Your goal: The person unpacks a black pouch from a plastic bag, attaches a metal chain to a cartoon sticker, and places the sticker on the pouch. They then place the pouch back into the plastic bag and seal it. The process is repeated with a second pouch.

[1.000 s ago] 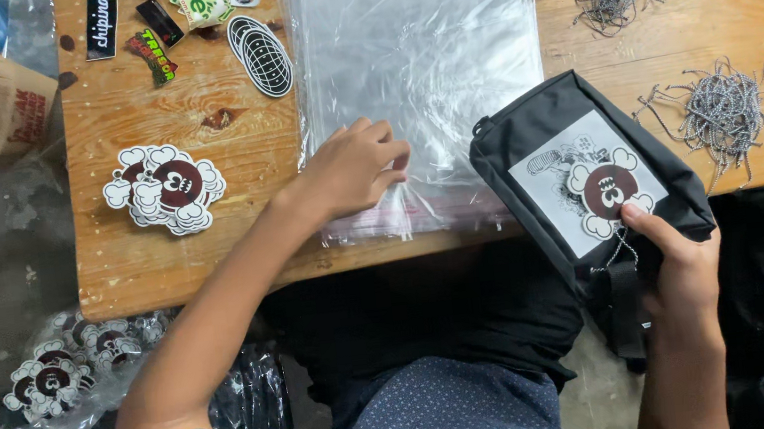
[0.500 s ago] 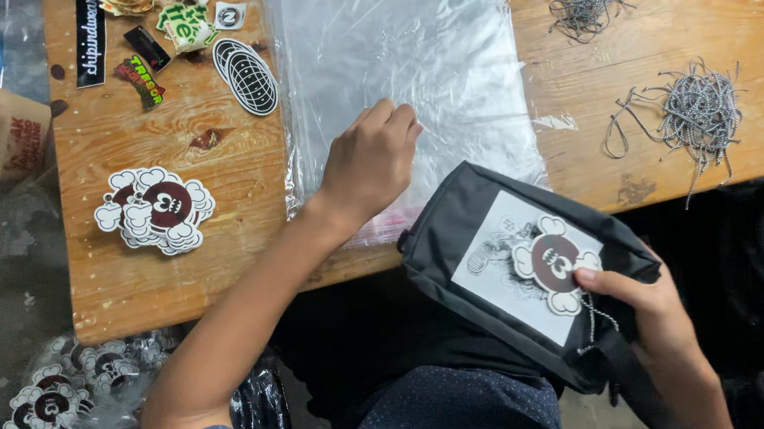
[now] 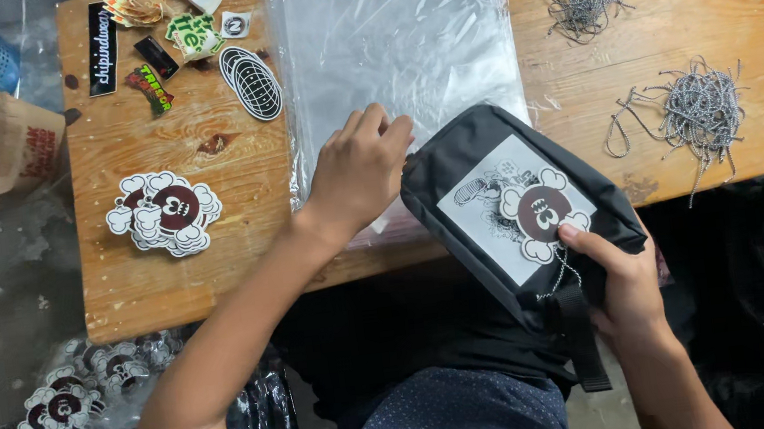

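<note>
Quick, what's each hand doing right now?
Left hand: fingers curled on the clear plastic bag stack.
Right hand: gripping the black fabric pouch.
</note>
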